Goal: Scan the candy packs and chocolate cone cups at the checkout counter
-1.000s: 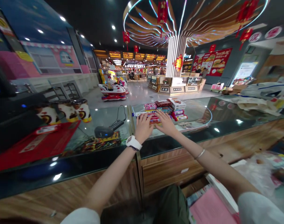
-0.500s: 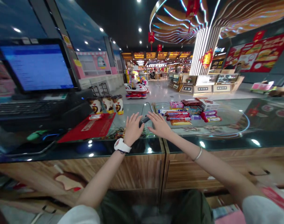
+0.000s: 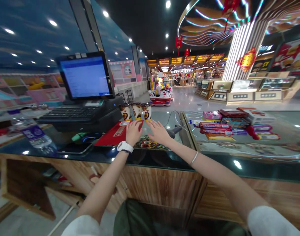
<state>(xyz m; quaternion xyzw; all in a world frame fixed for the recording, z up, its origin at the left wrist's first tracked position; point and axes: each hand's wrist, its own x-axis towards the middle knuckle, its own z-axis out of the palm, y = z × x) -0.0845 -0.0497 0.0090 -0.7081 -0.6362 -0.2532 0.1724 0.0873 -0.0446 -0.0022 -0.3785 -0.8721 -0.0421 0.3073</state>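
Observation:
Over the right end of a red sheet [image 3: 111,136] is my left hand [image 3: 134,132], palm down, fingers apart and holding nothing. My right hand [image 3: 159,132] is also spread and holds nothing; it is just right of the left one, above the glass counter. Three patterned cups [image 3: 136,111] stand in a row behind my hands. A dark handheld device [image 3: 175,131] with a cable lies close to my right wrist, partly hidden by it. Small colourful packets [image 3: 152,143] show below my hands. Whether my fingertips touch anything is unclear.
A monitor [image 3: 86,77] and black keyboard [image 3: 68,113] are on the left, with a water bottle [image 3: 39,137] and a dark tablet-like item [image 3: 77,148]. Stacked candy and snack boxes [image 3: 232,123] sit on the right counter. A cabinet door [image 3: 24,186] hangs open at lower left.
The view has turned left, bringing the bottle and open cabinet door into sight. My hands have moved left over the counter, away from the dark device and toward the red sheet and cups.

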